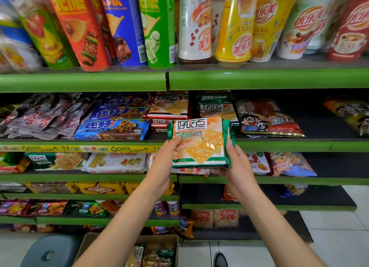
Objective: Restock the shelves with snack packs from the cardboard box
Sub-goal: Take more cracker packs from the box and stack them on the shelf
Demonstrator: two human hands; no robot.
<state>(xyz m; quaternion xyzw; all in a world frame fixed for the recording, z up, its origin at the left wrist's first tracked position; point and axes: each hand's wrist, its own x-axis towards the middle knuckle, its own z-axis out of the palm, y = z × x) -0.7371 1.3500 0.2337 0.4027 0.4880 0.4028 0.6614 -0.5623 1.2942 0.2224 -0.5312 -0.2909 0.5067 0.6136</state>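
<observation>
A green-edged cracker pack (199, 142) is held up in front of the second shelf (279, 145). My left hand (162, 162) grips its left edge and my right hand (237, 164) grips its right edge and underside. Just behind it on the shelf lie matching green packs (214, 104) and red-edged cracker packs (169, 106). The cardboard box (147, 250) stands on the floor at the bottom, with several snack packs inside.
Blue cookie packs (113, 128) lie left of the crackers, a cartoon-printed bag (267, 118) to the right with bare shelf beyond. Chip tubes and drink cups fill the top shelf. A grey stool (50, 250) stands beside the box; a shoe (220, 259) is on the tiled floor.
</observation>
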